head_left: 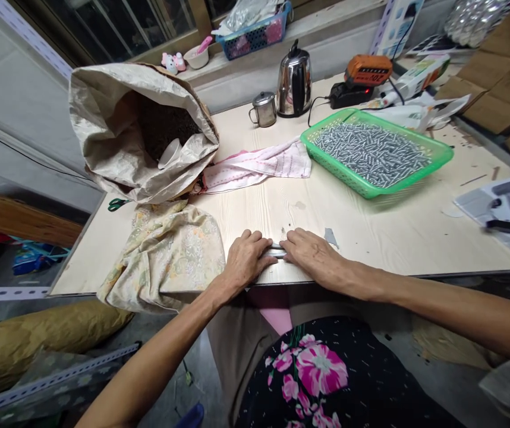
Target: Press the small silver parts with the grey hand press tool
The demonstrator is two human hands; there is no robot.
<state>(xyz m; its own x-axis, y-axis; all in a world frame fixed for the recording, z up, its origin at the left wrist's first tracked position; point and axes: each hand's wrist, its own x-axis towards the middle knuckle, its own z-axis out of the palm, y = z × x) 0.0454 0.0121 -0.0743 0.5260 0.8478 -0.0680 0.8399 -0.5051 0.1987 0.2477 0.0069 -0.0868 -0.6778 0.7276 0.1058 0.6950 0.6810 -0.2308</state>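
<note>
Close to the table's front edge, my left hand (246, 257) and my right hand (312, 254) face each other with a narrow gap between them. Fingers of both are closed round the ends of thin silver metal rods (276, 252), which lie low over the tabletop. My palms hide most of these rods, so their number and full length cannot be made out. A small grey scrap (330, 238) lies just beyond my right hand. Ahead to the right stands a green plastic basket (373, 191) filled with small silver metal pins (371, 151).
A large open sack (103, 125) with a white cup (170, 153) inside stands at the left. Patterned cloth (170, 244) hangs over the front edge. Behind are a pink-white towel (259, 166), a metal mug (264, 110), a kettle (294, 80) and an orange battery (368, 70) on its charger.
</note>
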